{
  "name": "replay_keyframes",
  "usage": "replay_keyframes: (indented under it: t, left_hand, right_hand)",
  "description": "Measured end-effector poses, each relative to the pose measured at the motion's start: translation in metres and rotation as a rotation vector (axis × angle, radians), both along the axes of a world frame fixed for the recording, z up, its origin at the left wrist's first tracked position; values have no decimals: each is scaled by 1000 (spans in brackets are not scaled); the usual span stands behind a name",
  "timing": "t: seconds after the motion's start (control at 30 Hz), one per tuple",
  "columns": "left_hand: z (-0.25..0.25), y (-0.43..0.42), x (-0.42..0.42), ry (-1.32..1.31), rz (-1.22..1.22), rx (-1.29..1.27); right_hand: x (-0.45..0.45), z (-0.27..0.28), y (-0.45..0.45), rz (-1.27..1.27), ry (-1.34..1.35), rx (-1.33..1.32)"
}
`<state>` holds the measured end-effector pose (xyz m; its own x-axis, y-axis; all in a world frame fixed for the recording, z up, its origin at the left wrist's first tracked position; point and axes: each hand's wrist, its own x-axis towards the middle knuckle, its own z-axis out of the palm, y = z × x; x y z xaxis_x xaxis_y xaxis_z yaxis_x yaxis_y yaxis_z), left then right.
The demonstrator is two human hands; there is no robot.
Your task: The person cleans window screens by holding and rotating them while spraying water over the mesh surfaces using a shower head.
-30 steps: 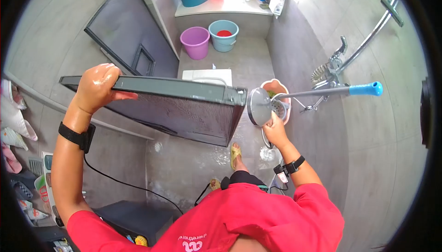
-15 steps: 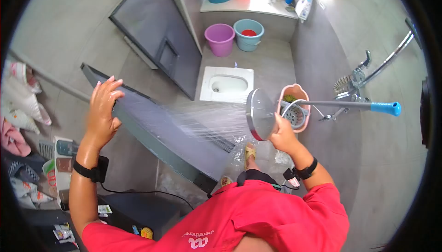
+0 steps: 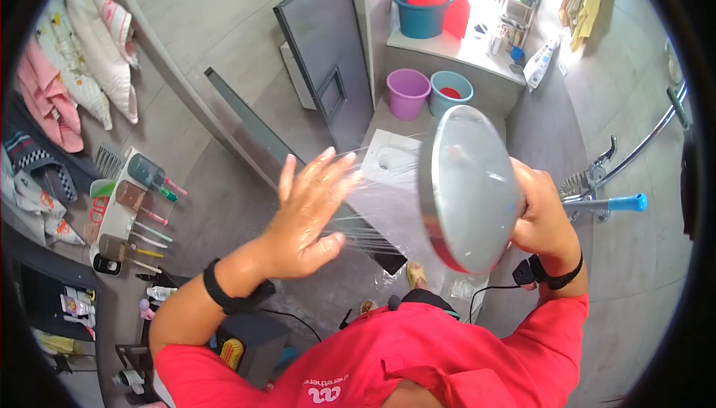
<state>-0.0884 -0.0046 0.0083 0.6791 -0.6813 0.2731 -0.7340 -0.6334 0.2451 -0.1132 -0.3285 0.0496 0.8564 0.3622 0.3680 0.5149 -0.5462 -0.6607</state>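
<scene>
My left hand point(image 3: 309, 214) is wet, its fingers spread and nothing in its grip, and water jets reach it from the right. My right hand point(image 3: 543, 210) is wrapped round the handle of a large round shower head point(image 3: 470, 188), whose spray points left. Behind and below my left hand stands a dark-framed panel point(image 3: 250, 124), slanting from upper left down to the floor near my feet; my hand hides part of it. A second dark panel point(image 3: 328, 50) with a small square frame leans upright farther back.
Purple bucket point(image 3: 408, 95) and light blue bucket point(image 3: 452, 93) stand below a white ledge point(image 3: 477, 51). A squat toilet point(image 3: 391, 156) is in the floor. A blue-ended handle point(image 3: 626, 203) is by the right wall. Left are hanging towels point(image 3: 97, 57) and a toothbrush rack point(image 3: 119, 210).
My left hand has let go of the panel, which now stands lower and farther left. My right hand has raised the shower head nearer the camera. The view has shifted left.
</scene>
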Motion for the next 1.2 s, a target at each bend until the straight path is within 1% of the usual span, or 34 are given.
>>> replay_keyframes:
  t: [0.07, 0.13, 0.2, 0.23, 0.27, 0.33, 0.37, 0.4, 0.43, 0.47, 0.5, 0.53, 0.6, 0.63, 0.67, 0.73, 0.77, 0.87, 0.93, 0.97, 1.0, 1.07, 1.1, 1.2]
  left_hand:
    - [-9, -2, -4, 116, -35, -348]
    - [-29, -7, -6, 110, 64, -460]
    - [-33, -14, -9, -3, 172, -438]
    - [-37, -11, -12, -30, 233, -313]
    - [-38, -15, -15, -36, 247, -312]
    - [-39, -24, -20, -12, 398, -610]
    - [-39, -24, -21, 93, 405, -674]
    - [-39, -22, -22, 87, 419, -665]
    - [-40, -21, -23, 110, 537, -649]
    - [-41, -19, -25, 133, 655, -634]
    - [-40, -18, -28, 179, 692, -639]
    - [-36, -22, -32, 171, 706, -632]
    - [-28, -31, -41, 451, 793, -988]
    - [-34, -28, -44, 538, 805, -1088]
    - [-31, -29, -45, 529, 821, -1082]
    - [-20, -32, -48, 670, 758, -1186]
    - [-22, -30, -49, 664, 773, -1182]
    - [-26, -22, -53, 706, 752, -1228]
    - [-22, -22, -57, 783, 740, -1317]
    - [-24, -22, -58, 751, 739, -1307]
    - [-27, -19, -61, 753, 749, -1308]
    - [-35, -14, -65, 704, 786, -1313]
    - [-34, -15, -66, 684, 824, -1319]
    - [-35, -8, -73, 750, 874, -1379]
  right_hand:
    - [5, 8, 17, 113, -122, -25]
    - [24, 8, 32, 166, -180, -44]
    - [51, 0, 47, 213, -246, -38]
    - [67, -4, 57, 220, -261, -12]
    - [81, -8, 67, 209, -260, 19]
    - [116, -21, 82, 196, -286, 22]
    - [133, -27, 90, 161, -313, 38]
    - [147, -31, 97, 126, -340, 55]
    - [156, -30, 104, 139, -341, 67]
    - [163, -29, 111, 81, -292, 69]
    - [171, -28, 117, 23, -243, 72]
    - [181, -28, 122, 35, -243, 83]
    - [200, -31, 133, 22, -272, 210]
    - [207, -31, 137, 21, -268, 253]
    - [210, -32, 138, 34, -263, 265]
    - [213, -33, 140, 49, -204, 342]
    - [214, -36, 140, 59, -197, 351]
    - [212, -48, 132, 142, -207, 378]
    - [203, -51, 120, 264, -155, 358]
    - [196, -51, 113, 325, -97, 391]
    - [191, -55, 106, 330, -88, 392]
    - [181, -64, 92, 471, -22, 408]
    - [174, -65, 83, 492, 43, 375]
    - [160, -83, 64, 554, 105, 345]
